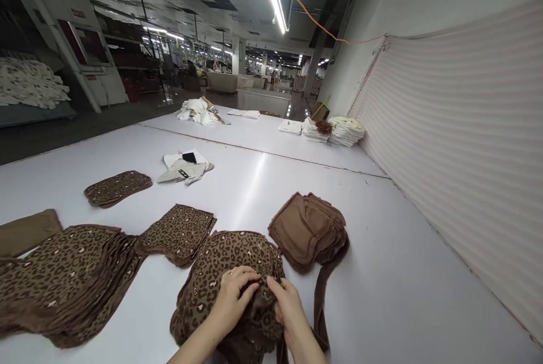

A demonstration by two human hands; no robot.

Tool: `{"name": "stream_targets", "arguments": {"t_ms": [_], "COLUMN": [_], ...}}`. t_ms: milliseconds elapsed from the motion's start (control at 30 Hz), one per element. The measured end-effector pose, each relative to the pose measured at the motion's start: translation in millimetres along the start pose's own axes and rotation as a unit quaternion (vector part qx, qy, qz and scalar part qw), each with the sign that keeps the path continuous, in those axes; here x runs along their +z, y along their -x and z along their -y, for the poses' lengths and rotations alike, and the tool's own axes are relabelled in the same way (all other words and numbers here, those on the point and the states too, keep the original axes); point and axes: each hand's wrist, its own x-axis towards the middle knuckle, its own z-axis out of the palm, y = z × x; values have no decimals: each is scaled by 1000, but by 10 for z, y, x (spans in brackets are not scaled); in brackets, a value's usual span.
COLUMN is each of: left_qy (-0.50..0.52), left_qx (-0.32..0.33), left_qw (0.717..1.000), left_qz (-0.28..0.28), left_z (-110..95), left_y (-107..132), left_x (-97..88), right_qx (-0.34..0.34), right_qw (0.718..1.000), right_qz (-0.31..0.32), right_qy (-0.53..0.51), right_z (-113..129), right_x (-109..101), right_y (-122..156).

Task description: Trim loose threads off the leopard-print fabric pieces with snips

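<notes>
A stack of brown leopard-print fabric pieces (224, 253) lies on the table directly before me. My left hand (237, 293) rests on it, with thumb and fingers drawn together on a bunched fold of the print fabric. Beside it, my right hand (288, 304) is closed at the stack's right edge, thumb uppermost. A small green bit shows by its fingers, but what they hold is mostly hidden. Right of the stack sits a pile of plain brown fabric pieces (301, 228), with a long brown strip (321, 302) hanging down from it.
More leopard-print stacks lie leftward: a large one (63, 273), a squarish one (180, 231) and a small one (119, 187). Pale cloth scraps (182, 171) carry a dark rectangular item. White folded piles (345, 131) stand far right, near a striped sheet (458, 126) along the wall.
</notes>
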Motion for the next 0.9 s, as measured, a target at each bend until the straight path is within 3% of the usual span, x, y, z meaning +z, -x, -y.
{"name": "stream_targets", "arguments": {"t_ms": [67, 167, 233, 333, 400, 500, 633, 700, 833, 900], "left_qy": [-41, -121, -157, -160, -140, -81, -4, 18, 114, 213], "left_qx": [10, 9, -46, -182, -227, -240, -240, -234, -250, -287], "left_qw": [999, 989, 975, 946, 937, 942, 950, 948, 927, 907], "left_qz": [-18, -85, -148, -214, -226, -219, -199, -215, -256, -221], "left_z": [59, 198, 305, 475, 583, 690, 658, 588, 430, 340], "left_y": [94, 337, 515, 695, 732, 708, 661, 665, 777, 911], "left_x": [-38, -83, -107, -154, -202, -291, -432, -530, -758, -814], "right_qx": [40, 44, 51, 70, 64, 23, 12, 23, 23, 35], "right_qw": [999, 998, 996, 996, 996, 995, 991, 989, 983, 981], "right_qz": [26, 42, 53, 53, 56, 88, 118, 127, 151, 161], "right_qy": [-18, -35, -42, -30, -23, -35, -60, -77, -100, -106], "right_z": [-21, -92, -118, -104, -75, -29, 23, 48, 89, 83], "right_x": [15, -52, -121, -185, -190, -168, -129, -101, -36, -6], "right_y": [-36, -18, 16, 59, 83, 132, 233, 296, 454, 546]}}
